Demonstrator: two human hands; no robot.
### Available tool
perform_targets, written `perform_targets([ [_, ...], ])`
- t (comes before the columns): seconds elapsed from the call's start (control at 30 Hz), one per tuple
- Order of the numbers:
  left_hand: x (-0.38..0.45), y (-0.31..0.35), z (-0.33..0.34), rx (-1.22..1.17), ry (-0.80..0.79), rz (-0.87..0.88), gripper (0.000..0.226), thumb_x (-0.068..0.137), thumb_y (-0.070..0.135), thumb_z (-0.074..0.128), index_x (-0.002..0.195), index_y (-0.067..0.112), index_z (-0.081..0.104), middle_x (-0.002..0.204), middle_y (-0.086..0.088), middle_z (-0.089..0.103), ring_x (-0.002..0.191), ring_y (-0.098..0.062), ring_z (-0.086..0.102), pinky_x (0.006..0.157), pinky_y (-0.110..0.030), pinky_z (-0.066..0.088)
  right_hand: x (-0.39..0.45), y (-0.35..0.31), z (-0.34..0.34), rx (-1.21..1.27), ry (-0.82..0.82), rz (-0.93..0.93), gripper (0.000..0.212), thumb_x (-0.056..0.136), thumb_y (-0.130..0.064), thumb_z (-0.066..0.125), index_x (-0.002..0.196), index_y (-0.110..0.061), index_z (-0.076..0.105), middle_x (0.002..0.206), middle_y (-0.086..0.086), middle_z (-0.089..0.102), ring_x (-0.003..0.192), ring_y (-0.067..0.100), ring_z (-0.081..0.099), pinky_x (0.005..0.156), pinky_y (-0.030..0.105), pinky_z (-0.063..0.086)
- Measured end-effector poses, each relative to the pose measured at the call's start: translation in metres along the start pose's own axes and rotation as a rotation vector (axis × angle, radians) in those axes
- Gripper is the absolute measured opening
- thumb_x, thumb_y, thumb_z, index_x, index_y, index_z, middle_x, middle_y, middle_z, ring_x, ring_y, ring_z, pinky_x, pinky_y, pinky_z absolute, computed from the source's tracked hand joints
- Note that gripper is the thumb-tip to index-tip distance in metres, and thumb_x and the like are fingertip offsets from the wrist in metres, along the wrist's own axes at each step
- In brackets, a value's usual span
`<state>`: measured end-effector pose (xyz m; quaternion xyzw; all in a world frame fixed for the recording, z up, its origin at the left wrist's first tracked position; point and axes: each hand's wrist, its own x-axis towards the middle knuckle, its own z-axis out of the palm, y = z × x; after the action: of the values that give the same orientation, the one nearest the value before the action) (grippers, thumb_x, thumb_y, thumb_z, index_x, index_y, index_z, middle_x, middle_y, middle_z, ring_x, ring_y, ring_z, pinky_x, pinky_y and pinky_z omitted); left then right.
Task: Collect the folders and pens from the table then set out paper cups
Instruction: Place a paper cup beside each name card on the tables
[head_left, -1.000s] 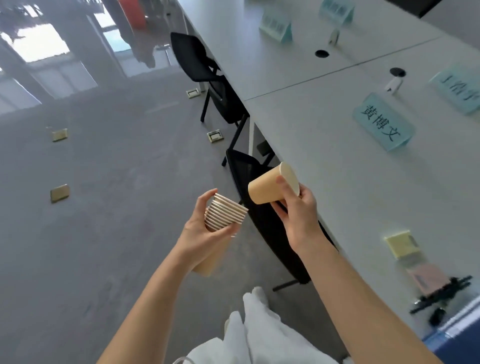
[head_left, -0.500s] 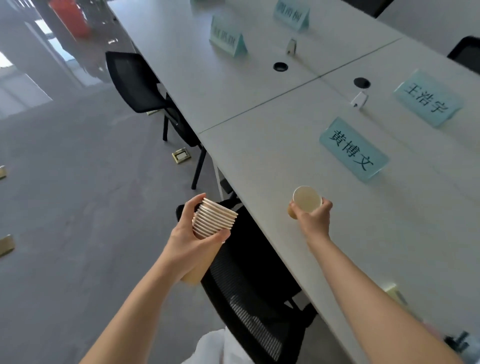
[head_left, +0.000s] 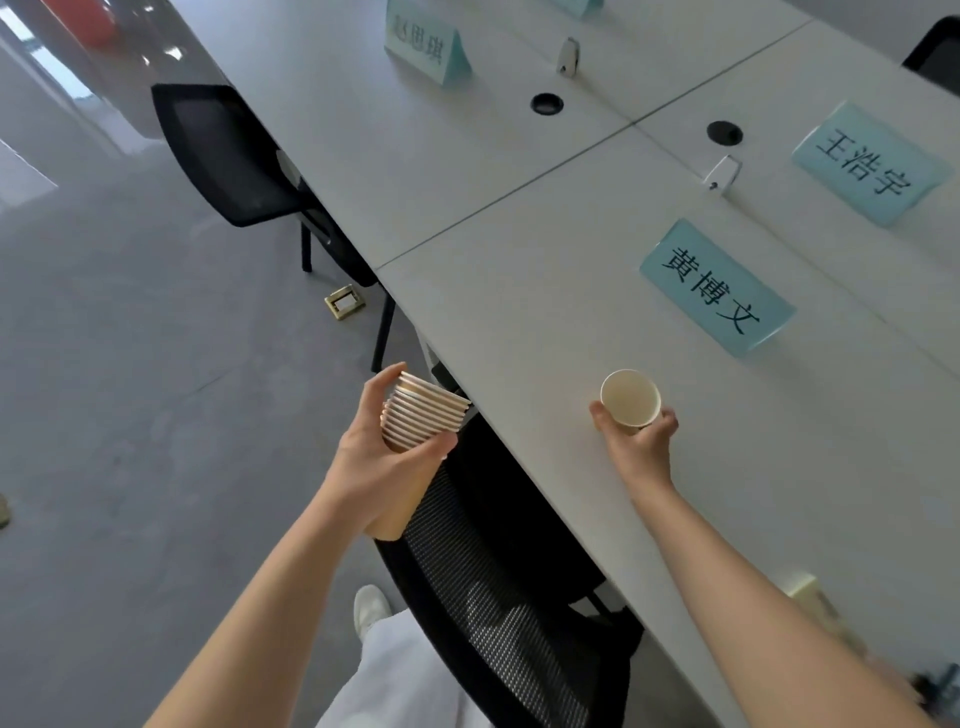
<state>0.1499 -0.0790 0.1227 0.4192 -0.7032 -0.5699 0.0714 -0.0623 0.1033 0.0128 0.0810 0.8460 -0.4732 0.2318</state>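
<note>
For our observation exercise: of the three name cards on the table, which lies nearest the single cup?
The name card reading 黄博文, just beyond the cup in the right hand; the other two sit farther off.

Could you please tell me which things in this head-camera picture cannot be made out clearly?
- Single cup: the right hand hides its base, so contact with the table is unclear.
- Stack of cups: the left hand covers its lower part, so no count is possible.
- Yellow pad and dark items: blurred, cut by the right forearm and frame edge.
- Far name card: lettering blurred.
</note>
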Motion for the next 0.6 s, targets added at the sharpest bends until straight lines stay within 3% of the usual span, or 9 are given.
perform_targets([
  [0.13, 0.006, -0.011, -0.016, -0.011, -0.002, -0.015, 0.079, 0.077, 0.027, 0.081, 0.135, 0.052, 0.034, 0.103, 0.004, 0.062, 0.081, -0.012, 0.066, 0.064, -0.026, 0.058, -0.021, 0.000, 0.010, -0.086, 0.082, 0.165, 0.095, 0.080, -0.046, 0.072, 0.141, 0.009, 0.024, 0.142, 0.024, 0.043, 0.129, 0.036, 0.046, 0.104, 0.040, 0.037],
  [0.2, 0.011, -0.018, -0.030, -0.009, 0.000, -0.016, 0.079, 0.077, 0.028, 0.081, 0.135, 0.052, 0.033, 0.103, 0.006, 0.061, 0.083, -0.012, 0.066, 0.065, -0.026, 0.057, -0.045, -0.003, 0.026, -0.146, 0.007, 0.268, 0.082, 0.085, -0.044, 0.067, 0.136, 0.009, 0.032, 0.139, 0.027, 0.046, 0.127, 0.039, 0.047, 0.102, 0.041, 0.038],
  [0.27, 0.017, -0.025, -0.051, -0.011, 0.001, -0.017, 0.079, 0.077, 0.029, 0.081, 0.135, 0.052, 0.033, 0.104, 0.008, 0.060, 0.084, -0.011, 0.065, 0.065, -0.023, 0.056, -0.072, -0.013, 0.054, -0.130, -0.132, 0.261, 0.068, 0.072, -0.046, 0.070, 0.119, -0.001, 0.049, 0.116, 0.020, 0.059, 0.105, 0.035, 0.059, 0.094, 0.042, 0.046],
  [0.3, 0.019, -0.028, -0.061, -0.005, 0.001, -0.014, 0.078, 0.077, 0.029, 0.081, 0.135, 0.052, 0.033, 0.104, 0.008, 0.060, 0.083, -0.010, 0.065, 0.064, -0.021, 0.055, -0.083, -0.021, 0.068, -0.115, -0.194, 0.236, 0.062, 0.065, -0.047, 0.069, 0.107, -0.004, 0.055, 0.100, 0.013, 0.061, 0.091, 0.031, 0.060, 0.088, 0.042, 0.049],
  [0.37, 0.024, -0.034, -0.087, 0.006, -0.002, -0.014, 0.077, 0.078, 0.029, 0.080, 0.135, 0.053, 0.033, 0.102, 0.009, 0.061, 0.080, -0.007, 0.064, 0.061, -0.016, 0.053, -0.107, -0.045, 0.102, -0.094, -0.309, 0.179, 0.054, 0.074, -0.036, 0.068, 0.111, 0.002, 0.056, 0.089, 0.006, 0.060, 0.089, 0.024, 0.060, 0.094, 0.049, 0.051],
  [0.47, 0.033, -0.043, -0.132, 0.034, -0.007, -0.016, 0.077, 0.077, 0.030, 0.080, 0.134, 0.053, 0.034, 0.098, 0.010, 0.063, 0.077, -0.005, 0.064, 0.061, -0.016, 0.053, -0.141, -0.094, 0.154, -0.085, -0.469, 0.018, 0.033, 0.087, -0.021, 0.064, 0.119, -0.011, 0.061, 0.104, 0.003, 0.066, 0.105, 0.019, 0.062, 0.101, 0.043, 0.049],
  [0.6, 0.049, -0.059, -0.209, 0.090, 0.007, -0.002, 0.077, 0.070, 0.034, 0.082, 0.129, 0.056, 0.037, 0.093, 0.007, 0.067, 0.078, -0.009, 0.067, 0.072, -0.029, 0.059, -0.193, -0.162, 0.225, -0.150, -0.629, -0.326, 0.021, 0.092, -0.024, 0.061, 0.111, -0.018, 0.066, 0.104, -0.005, 0.070, 0.100, 0.006, 0.064, 0.092, 0.028, 0.053],
])
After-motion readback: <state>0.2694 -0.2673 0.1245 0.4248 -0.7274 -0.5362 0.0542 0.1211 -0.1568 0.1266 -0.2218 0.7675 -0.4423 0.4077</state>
